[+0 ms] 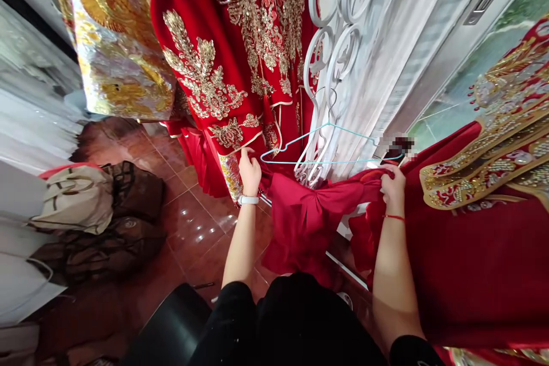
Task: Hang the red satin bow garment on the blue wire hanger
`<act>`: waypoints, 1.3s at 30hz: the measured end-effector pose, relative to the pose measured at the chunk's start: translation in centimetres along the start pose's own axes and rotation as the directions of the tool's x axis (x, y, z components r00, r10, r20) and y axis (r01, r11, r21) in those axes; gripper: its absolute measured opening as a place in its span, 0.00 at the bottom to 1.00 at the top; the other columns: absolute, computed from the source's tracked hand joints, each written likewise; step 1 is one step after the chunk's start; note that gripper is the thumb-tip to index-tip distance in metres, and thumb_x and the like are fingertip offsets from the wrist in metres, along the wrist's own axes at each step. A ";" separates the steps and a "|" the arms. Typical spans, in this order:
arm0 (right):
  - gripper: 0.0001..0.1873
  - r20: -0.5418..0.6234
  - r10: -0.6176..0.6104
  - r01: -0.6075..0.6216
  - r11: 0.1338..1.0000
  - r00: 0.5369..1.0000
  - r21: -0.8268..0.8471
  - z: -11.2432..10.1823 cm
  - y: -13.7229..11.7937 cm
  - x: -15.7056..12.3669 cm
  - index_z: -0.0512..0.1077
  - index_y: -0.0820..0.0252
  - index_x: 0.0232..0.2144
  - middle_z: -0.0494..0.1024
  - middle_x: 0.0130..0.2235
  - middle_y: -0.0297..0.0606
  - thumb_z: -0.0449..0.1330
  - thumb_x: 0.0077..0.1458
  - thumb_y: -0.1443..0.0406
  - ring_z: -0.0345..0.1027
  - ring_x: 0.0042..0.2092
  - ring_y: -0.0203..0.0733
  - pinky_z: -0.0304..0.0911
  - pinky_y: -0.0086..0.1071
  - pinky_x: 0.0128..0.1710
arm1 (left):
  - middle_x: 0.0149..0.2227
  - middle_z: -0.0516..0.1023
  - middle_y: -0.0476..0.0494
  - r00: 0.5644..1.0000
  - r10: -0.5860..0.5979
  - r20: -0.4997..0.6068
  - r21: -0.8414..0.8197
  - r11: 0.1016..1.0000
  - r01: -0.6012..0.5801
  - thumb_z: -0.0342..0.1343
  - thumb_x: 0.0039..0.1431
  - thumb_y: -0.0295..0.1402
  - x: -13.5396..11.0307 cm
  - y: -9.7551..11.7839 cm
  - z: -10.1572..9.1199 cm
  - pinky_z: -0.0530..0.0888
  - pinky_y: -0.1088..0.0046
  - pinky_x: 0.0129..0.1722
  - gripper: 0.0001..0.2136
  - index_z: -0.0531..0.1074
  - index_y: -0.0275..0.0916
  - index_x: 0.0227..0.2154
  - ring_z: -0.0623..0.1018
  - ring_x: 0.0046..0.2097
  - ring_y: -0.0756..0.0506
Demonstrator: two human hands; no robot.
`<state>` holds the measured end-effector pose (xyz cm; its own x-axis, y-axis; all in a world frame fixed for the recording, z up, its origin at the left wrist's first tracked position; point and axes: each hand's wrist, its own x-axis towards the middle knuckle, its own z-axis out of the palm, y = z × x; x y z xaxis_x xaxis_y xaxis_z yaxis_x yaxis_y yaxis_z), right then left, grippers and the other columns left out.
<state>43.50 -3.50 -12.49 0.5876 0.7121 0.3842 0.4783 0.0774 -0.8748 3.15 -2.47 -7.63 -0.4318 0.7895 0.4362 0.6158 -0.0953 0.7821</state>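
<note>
- Left hand (pixel 249 171): wearing a white wristband (pixel 249 200), raised, fingers (pixel 246 154) slightly curled and against the embroidered hem of the hanging gown, just beside the hanger's tip. Cannot tell whether it has a firm hold.
- Right hand (pixel 392 186): closed around a gathered fold of the red satin garment (pixel 309 217), a thin red string bracelet (pixel 394 217) at the wrist.
- Garment: bunched and held out between the two hands, its ruffled lower part hanging toward the floor, just below the hanger.
- Pale blue wire hanger (pixel 330 146): spans the gap above the satin, its tips near each hand, in front of a white scrollwork metal rack (pixel 334 28).
- Hanging from the rack: a red gown with gold floral embroidery (pixel 206 68), beside a gold-and-silver brocade robe (pixel 115 40).
- Right of the right hand: a red gown with a beaded gold panel (pixel 484 166), spread out. A pixelated patch sits just past the hanger's right end; what lies under it is hidden.
- Floor: glossy brown tiles (pixel 193 223), with a cream tote bag with red trim (pixel 75 197) and dark brown patterned bags (pixel 98 251) on it.
- Far left: white garments (pixel 30 126) hanging.
- Bottom of view: the person's black clothing (pixel 291 320), a black rounded seat-like object (pixel 171 326) beside it.
</note>
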 end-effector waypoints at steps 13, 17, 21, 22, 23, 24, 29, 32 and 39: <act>0.15 -0.039 -0.006 -0.001 0.984 0.999 -0.177 -0.7 -3.3 -8.5 0.81 0.63 0.32 0.82 0.34 0.47 0.57 0.46 0.62 0.73 0.39 0.51 0.68 0.44 0.46 | 0.44 0.77 0.38 0.842 0.064 0.536 0.304 0.916 -0.263 0.52 0.62 0.30 -3.7 -5.1 -2.3 0.74 0.67 0.42 0.08 0.77 0.40 0.36 0.78 0.40 0.42; 0.17 -0.044 -0.042 0.032 0.981 0.998 -0.192 -0.7 -3.7 -8.8 0.82 0.63 0.34 0.80 0.37 0.49 0.56 0.49 0.61 0.71 0.41 0.51 0.68 0.45 0.47 | 0.43 0.78 0.37 0.894 0.092 0.438 0.337 0.905 -0.258 0.53 0.60 0.31 -4.0 -5.5 -2.5 0.71 0.65 0.43 0.07 0.76 0.40 0.31 0.75 0.44 0.39; 0.17 -0.046 -0.045 0.033 0.969 0.998 -0.243 -1.3 -3.2 -8.8 0.80 0.64 0.34 0.78 0.39 0.53 0.55 0.52 0.61 0.70 0.43 0.53 0.66 0.46 0.48 | 0.27 0.73 0.45 0.872 -0.147 0.468 -0.057 0.979 0.196 0.50 0.57 0.29 -4.4 -7.3 -1.0 0.69 0.70 0.39 0.09 0.69 0.39 0.22 0.71 0.33 0.45; 0.16 -0.038 -0.036 0.025 0.962 0.999 -0.270 -1.4 -3.1 -8.8 0.79 0.64 0.33 0.79 0.38 0.53 0.54 0.53 0.61 0.70 0.42 0.53 0.65 0.46 0.48 | 0.24 0.70 0.47 0.845 -0.229 0.484 -0.145 0.931 0.336 0.49 0.56 0.29 -4.6 -7.8 -0.5 0.69 0.71 0.37 0.10 0.66 0.39 0.20 0.70 0.31 0.46; 0.16 -0.022 -0.021 0.014 0.956 1.000 -0.292 -1.6 -3.0 -8.8 0.78 0.63 0.32 0.79 0.36 0.53 0.54 0.53 0.61 0.71 0.41 0.53 0.64 0.45 0.48 | 0.23 0.68 0.48 0.820 -0.294 0.491 -0.208 0.874 0.438 0.48 0.56 0.30 -4.8 -8.2 -0.1 0.69 0.72 0.35 0.11 0.64 0.40 0.19 0.69 0.30 0.47; 0.15 -0.003 0.002 -0.003 0.954 1.000 -0.300 -1.7 -2.9 -8.8 0.77 0.62 0.30 0.79 0.34 0.52 0.53 0.53 0.61 0.71 0.40 0.53 0.64 0.44 0.46 | 0.23 0.67 0.49 0.802 -0.337 0.493 -0.249 0.829 0.502 0.47 0.57 0.31 -5.0 -8.5 0.4 0.69 0.72 0.34 0.10 0.63 0.40 0.20 0.69 0.29 0.48; 0.11 0.088 0.187 -0.182 0.981 0.978 -0.064 0.3 -3.2 -9.5 0.72 0.58 0.32 0.73 0.22 0.36 0.52 0.49 0.62 0.66 0.27 0.44 0.61 0.36 0.32 | 0.24 0.71 0.48 0.736 -0.375 0.563 -0.341 0.707 0.620 0.50 0.54 0.34 -5.8 -8.4 1.2 0.73 0.71 0.32 0.07 0.68 0.37 0.26 0.70 0.26 0.50; 0.19 0.258 0.293 -0.354 0.904 0.921 0.237 2.7 -4.0 -10.1 0.71 0.56 0.41 0.65 0.19 0.25 0.56 0.44 0.63 0.56 0.22 0.37 0.54 0.31 0.24 | 0.32 0.79 0.42 0.716 -0.328 0.616 -0.432 0.620 0.655 0.60 0.47 0.34 -5.8 -7.7 0.7 0.75 0.70 0.33 0.10 0.75 0.33 0.32 0.74 0.27 0.51; 0.23 0.665 0.274 -0.673 0.575 0.695 0.465 6.8 -7.5 -9.8 0.73 0.52 0.42 0.74 0.29 0.29 0.67 0.40 0.60 0.62 0.28 0.33 0.56 0.27 0.25 | 0.23 0.79 0.47 0.826 -0.240 0.511 -0.582 0.611 0.537 0.73 0.38 0.39 -4.2 -5.8 -0.8 0.70 0.75 0.24 0.21 0.81 0.31 0.35 0.71 0.22 0.53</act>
<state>29.76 -6.33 -11.72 0.1050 0.9800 -0.1691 -0.4239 -0.1097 -0.8990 0.87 -5.67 -13.64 -0.1677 0.9843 -0.0546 -0.2389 0.0132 0.9710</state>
